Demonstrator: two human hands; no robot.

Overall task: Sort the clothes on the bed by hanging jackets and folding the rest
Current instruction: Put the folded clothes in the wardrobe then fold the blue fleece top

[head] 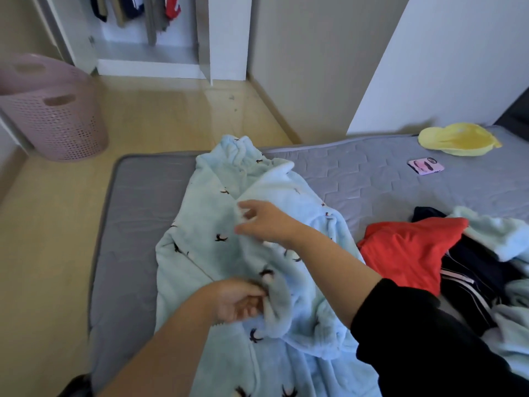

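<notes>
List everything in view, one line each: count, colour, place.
fleece garment: one, light blue with small dark prints, spread on the near mattress
mattress: one, grey, quilted, under all the clothes
red garment: one, red, in the pile at right
dark garment: one, navy with white stripes, same pile
second fleece piece: one, light blue, right edge of the pile
yellow item: one, yellow, far right of the mattress, kind unclear
small flat item: one, pink, near the yellow item
laundry basket: one, pink, on the floor at left
wardrobe: one, white, open, clothes hanging inside
left grip: one, fingers curled on a fleece fold
right grip: one, at the fleece flap, hold blurred
</notes>
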